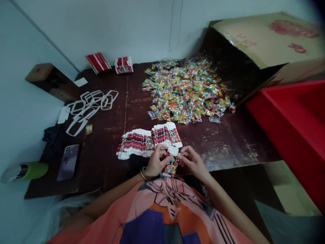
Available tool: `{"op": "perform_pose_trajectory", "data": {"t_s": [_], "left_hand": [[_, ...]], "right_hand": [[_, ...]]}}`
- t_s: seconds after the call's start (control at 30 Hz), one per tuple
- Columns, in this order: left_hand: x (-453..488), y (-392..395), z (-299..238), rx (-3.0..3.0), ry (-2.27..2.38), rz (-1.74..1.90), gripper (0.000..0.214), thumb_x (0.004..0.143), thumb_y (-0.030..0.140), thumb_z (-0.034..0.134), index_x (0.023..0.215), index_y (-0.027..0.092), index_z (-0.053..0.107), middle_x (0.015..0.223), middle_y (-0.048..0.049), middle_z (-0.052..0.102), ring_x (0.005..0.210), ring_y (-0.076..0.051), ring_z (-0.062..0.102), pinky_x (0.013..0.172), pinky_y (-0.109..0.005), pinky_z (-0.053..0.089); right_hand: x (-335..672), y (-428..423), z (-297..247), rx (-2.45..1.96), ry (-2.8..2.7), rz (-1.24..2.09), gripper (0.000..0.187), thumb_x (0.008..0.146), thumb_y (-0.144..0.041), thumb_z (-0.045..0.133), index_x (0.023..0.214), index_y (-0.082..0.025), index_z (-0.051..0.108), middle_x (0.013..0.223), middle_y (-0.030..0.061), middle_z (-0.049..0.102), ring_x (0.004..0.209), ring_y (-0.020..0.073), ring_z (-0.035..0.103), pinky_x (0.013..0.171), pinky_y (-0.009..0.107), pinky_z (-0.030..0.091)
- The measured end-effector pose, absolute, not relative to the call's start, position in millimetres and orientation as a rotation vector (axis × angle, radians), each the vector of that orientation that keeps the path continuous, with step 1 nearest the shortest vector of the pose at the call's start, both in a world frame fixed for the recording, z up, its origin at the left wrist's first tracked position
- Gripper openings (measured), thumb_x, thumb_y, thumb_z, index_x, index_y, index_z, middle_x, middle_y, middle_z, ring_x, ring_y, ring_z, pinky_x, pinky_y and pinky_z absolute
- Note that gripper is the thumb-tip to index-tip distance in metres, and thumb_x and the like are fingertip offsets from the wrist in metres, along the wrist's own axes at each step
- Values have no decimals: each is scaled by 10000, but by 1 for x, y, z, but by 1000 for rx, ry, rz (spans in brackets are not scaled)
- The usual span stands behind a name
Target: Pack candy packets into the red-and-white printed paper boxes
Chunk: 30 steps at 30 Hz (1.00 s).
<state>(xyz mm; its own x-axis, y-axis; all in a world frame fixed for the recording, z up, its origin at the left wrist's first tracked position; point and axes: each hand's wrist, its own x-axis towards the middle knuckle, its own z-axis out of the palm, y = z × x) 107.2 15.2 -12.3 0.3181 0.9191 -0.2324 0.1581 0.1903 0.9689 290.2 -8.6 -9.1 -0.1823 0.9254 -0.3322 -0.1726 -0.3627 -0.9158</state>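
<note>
A small red printed candy box (pixel 170 166) with a raised white flap is between my two hands at the table's front edge. My left hand (pixel 157 160) pinches its upper left side, thumb by the flap. On the other side, the fingers of my right hand (pixel 191 159) are closed at the box's upper right edge. Just beyond my hands lies a fanned row of flat red-and-white cartons (pixel 138 142). Farther back spreads a large heap of small clear candy packets (pixel 188 91) with bright pieces inside.
An open cardboard box (pixel 269 40) and a red bin (pixel 291 125) stand at right. White paper bands (pixel 88 106), a phone (pixel 68 162) and a green bottle (pixel 33 171) are at left. Bundled cartons (pixel 124 65) sit by the wall; a single packet (pixel 89 129) lies near the bands.
</note>
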Motion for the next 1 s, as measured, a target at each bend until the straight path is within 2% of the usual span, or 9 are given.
{"op": "perform_pose_trajectory", "data": {"t_s": [0.13, 0.3, 0.47, 0.5, 0.57, 0.67, 0.77, 0.9, 1.0], "left_hand": [[99, 8, -6, 1383, 1059, 619, 289, 784, 340, 662, 976, 186, 510, 731, 10, 630, 657, -122, 595, 628, -216, 430], [93, 4, -7, 1361, 1076, 593, 263, 778, 340, 668, 952, 173, 563, 851, -45, 687, 813, -175, 654, 746, -263, 475], [90, 2, -3, 1340, 1114, 550, 219, 816, 366, 597, 805, 148, 621, 746, -24, 644, 707, -143, 589, 670, -238, 440], [91, 2, -2, 1295, 1126, 554, 212, 816, 358, 591, 821, 148, 625, 739, -18, 635, 696, -136, 575, 664, -235, 433], [93, 3, -2, 1084, 1119, 563, 268, 774, 317, 625, 996, 169, 604, 768, -4, 634, 689, -129, 568, 661, -236, 434], [99, 6, -4, 671, 1016, 555, 618, 686, 243, 667, 1266, 214, 456, 836, 1, 642, 730, -140, 596, 715, -264, 463], [101, 9, -5, 464, 916, 546, 667, 669, 200, 662, 1298, 201, 441, 894, -26, 650, 800, -162, 616, 804, -310, 469], [94, 9, -4, 437, 760, 507, 635, 673, 172, 642, 1286, 203, 480, 1066, -79, 641, 847, -180, 621, 819, -328, 462], [84, 9, -7, 597, 729, 437, 665, 693, 185, 670, 1326, 209, 467, 1076, -76, 635, 752, -134, 593, 734, -277, 456]], "right_hand": [[293, -15, -15, -1136, -607, 1963, 367, 720, -485, 726, 793, -194, 513, 666, -32, 549, 539, 82, 521, 481, 189, 469], [297, -13, -12, -1095, -682, 2060, 342, 722, -415, 746, 920, -197, 573, 680, -44, 556, 557, 71, 531, 498, 180, 502], [291, -10, -11, -1183, -832, 2101, 340, 706, -406, 746, 895, -153, 620, 568, -62, 566, 451, 50, 507, 469, 168, 457], [290, -8, -10, -1209, -870, 2098, 343, 695, -404, 751, 890, -148, 631, 558, -63, 568, 437, 47, 501, 460, 166, 443], [286, -1, -7, -1234, -972, 2115, 346, 676, -405, 762, 866, -137, 656, 560, -56, 584, 431, 48, 500, 460, 171, 428], [283, 9, -2, -1210, -1168, 2091, 347, 747, -469, 688, 732, -123, 667, 536, -37, 575, 444, 63, 507, 474, 189, 425], [280, 11, 1, -1193, -1301, 1955, 423, 827, -507, 589, 665, -125, 668, 559, -21, 557, 479, 74, 510, 486, 197, 426], [279, 9, 1, -1157, -1379, 1886, 319, 774, -451, 684, 884, -157, 743, 801, 15, 611, 579, 84, 537, 525, 205, 457], [282, 8, 2, -1169, -1535, 1693, 258, 836, -387, 640, 930, -176, 755, 833, 41, 637, 693, 124, 587, 627, 239, 490]]}}
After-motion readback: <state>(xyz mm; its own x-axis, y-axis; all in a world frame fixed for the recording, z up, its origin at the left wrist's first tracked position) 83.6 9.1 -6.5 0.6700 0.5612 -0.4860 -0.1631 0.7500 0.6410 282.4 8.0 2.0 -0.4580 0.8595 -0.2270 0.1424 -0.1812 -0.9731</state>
